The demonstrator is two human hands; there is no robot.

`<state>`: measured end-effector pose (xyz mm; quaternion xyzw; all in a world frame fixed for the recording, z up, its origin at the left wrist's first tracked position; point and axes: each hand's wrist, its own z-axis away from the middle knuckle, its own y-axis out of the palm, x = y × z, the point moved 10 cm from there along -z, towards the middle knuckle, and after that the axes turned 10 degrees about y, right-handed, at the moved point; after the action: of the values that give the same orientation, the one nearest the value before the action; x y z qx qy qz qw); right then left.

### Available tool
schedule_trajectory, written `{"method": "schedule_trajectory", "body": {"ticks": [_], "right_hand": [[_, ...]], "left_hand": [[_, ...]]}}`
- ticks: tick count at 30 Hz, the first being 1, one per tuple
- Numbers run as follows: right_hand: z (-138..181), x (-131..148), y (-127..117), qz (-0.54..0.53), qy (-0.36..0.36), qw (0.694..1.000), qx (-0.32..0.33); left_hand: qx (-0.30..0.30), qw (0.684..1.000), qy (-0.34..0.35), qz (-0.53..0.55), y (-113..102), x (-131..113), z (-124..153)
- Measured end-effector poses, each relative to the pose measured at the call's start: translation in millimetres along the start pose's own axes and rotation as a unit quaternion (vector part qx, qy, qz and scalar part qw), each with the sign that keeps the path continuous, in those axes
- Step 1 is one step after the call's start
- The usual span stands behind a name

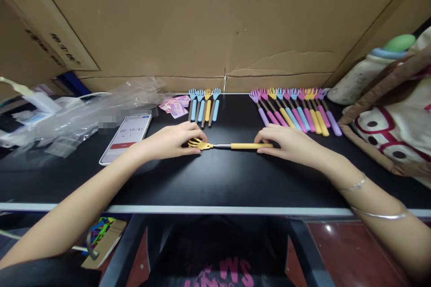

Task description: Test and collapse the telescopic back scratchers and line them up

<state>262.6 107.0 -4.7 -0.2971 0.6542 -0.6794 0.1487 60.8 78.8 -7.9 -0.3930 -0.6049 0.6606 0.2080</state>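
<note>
A yellow telescopic back scratcher (232, 145) lies across the middle of the black table (215, 184), its claw end to the left and its metal rod partly drawn out. My left hand (171, 140) is closed on the claw end. My right hand (286, 141) is closed round the yellow handle. A short row of back scratchers (204, 106) in blue and yellow lies behind my left hand. A longer row of several back scratchers (296, 112) in purple, pink, yellow and blue lies behind my right hand.
A phone (126, 138) showing a timer lies left of my left hand. Crumpled clear plastic bags (84, 112) and pink cards (175, 106) sit at the back left. A fabric bag (393, 116) fills the right edge. A cardboard wall (215, 22) closes the back.
</note>
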Motion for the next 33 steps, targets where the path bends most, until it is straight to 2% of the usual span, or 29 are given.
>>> {"method": "schedule_trajectory", "body": {"ticks": [12,25,33], "right_hand": [[3.1,-2.0,-6.3,0.027,0.000,1.000,-0.004],[3.4,0.4,-10.1,0.061,-0.010,0.998,-0.033],[5.0,2.4,-8.9,0.048,-0.014,0.998,-0.026]], "left_hand": [[0.007,0.997,0.000,-0.082,-9.3,0.4,2.4],[-0.024,0.988,0.025,-0.149,-16.0,-3.2,-0.7],[-0.021,0.989,0.014,-0.146,-15.9,-2.8,0.0]]}}
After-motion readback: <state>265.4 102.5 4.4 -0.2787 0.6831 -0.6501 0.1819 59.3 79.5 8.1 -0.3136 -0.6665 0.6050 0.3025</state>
